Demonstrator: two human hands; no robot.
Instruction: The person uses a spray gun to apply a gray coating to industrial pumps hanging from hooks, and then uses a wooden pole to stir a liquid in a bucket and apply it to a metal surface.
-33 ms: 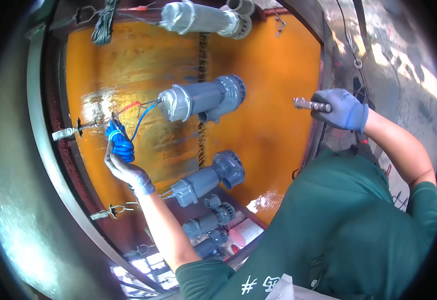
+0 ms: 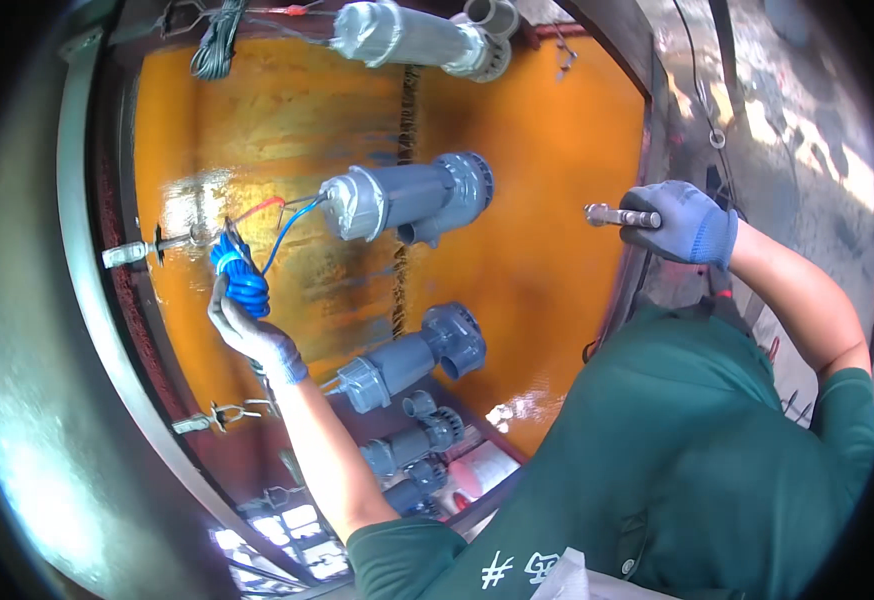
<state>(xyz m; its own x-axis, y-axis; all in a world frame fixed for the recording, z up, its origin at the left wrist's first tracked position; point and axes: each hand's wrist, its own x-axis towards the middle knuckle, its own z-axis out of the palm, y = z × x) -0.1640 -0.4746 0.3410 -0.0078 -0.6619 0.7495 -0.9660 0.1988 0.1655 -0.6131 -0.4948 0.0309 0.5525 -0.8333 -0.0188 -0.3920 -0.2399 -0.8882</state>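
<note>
My left hand (image 2: 252,335), in a grey glove, is shut on a blue-handled tool (image 2: 240,275) held up against the orange tank wall (image 2: 547,230). The tool's tip meets a red wire (image 2: 262,208) and a blue wire (image 2: 292,220) that run from a grey pump (image 2: 407,195) in the middle of the tank. My right hand (image 2: 682,222), also gloved, is shut on a short metal rod (image 2: 617,215) at the tank's right rim.
Another grey pump (image 2: 407,35) lies at the top, and more pumps (image 2: 412,360) sit lower down. Metal clamps (image 2: 137,250) grip the left rim. A black cable bundle (image 2: 217,40) hangs at the top left. My green shirt (image 2: 697,450) fills the lower right.
</note>
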